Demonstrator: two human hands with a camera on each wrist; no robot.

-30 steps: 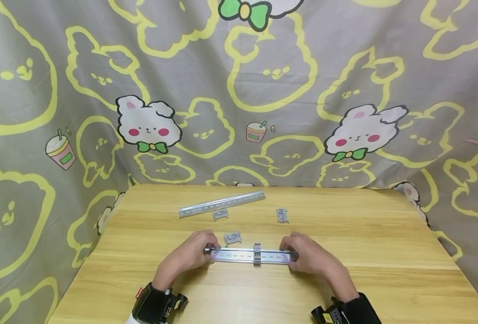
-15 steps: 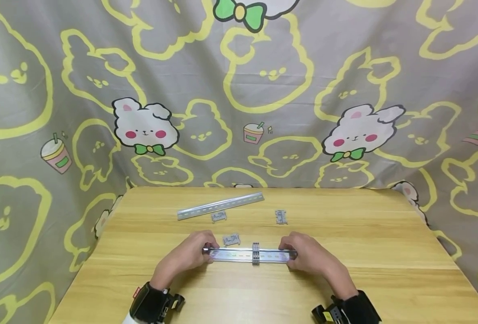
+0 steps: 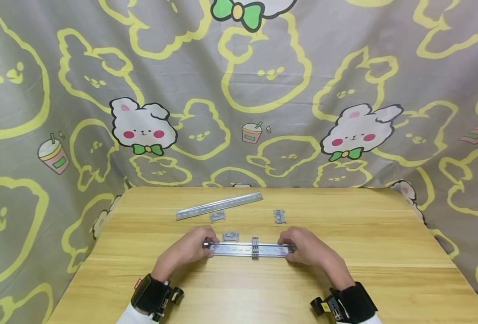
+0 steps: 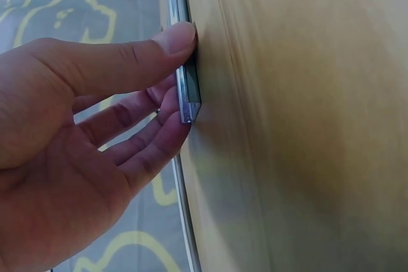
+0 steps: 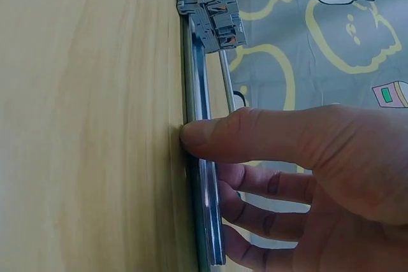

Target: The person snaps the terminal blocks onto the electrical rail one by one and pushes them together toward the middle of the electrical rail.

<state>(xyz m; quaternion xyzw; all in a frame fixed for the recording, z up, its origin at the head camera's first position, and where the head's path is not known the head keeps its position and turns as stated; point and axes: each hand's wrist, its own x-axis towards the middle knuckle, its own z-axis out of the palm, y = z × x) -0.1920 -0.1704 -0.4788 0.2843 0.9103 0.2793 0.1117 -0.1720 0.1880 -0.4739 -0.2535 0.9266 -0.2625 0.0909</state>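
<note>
A slotted metal DIN rail (image 3: 228,249) lies crosswise at the near middle of the table. My left hand (image 3: 195,244) pinches its left end, thumb on the near edge and fingers on the far edge, as the left wrist view shows. The right hand (image 3: 305,245) grips the other end the same way. Grey terminal blocks (image 3: 255,248) sit clipped side by side on this rail, a little right of its middle; in the right wrist view the block stack (image 5: 213,17) stands up from the rail. One loose terminal block (image 3: 230,236) lies right at the rail's far edge.
Farther back, a second DIN rail (image 3: 218,206) lies slanted on the wooden table (image 3: 344,216). Two more loose terminal blocks lie there, a left block (image 3: 217,216) just in front of that rail and a right block (image 3: 279,216). A patterned curtain (image 3: 279,148) hangs behind.
Both hands have moved the held rail slightly away from the body. The loose block at its far edge has turned to lie more in line with the rail.
</note>
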